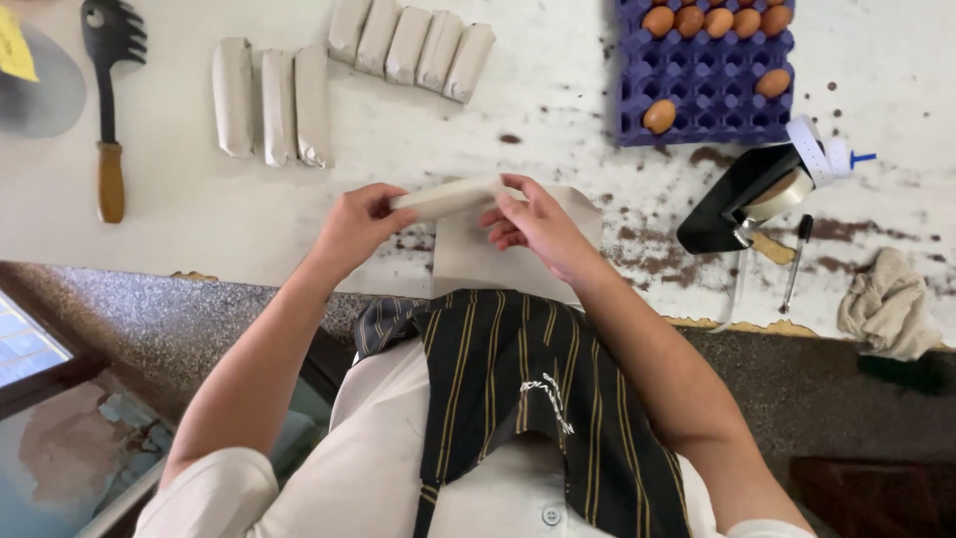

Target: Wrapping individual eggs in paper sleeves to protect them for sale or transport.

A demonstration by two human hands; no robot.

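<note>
Both hands hold one long roll wrapped in pale grey paper [446, 196] just above the white counter. My left hand [358, 221] pinches its left end. My right hand [536, 221] grips the right end, fingers curled over the paper. Under the roll lies a loose sheet of the same paper [478, 261]. Three finished paper rolls [271, 103] lie side by side at the back left, and several more [410, 45] lean in a row behind them.
A purple egg tray [709, 85] with several brown eggs sits at the back right. A black tape dispenser [749, 194], a pen [795, 261] and a crumpled cloth [886, 302] lie to the right. A black slotted spoon with a wooden handle [108, 100] lies at far left.
</note>
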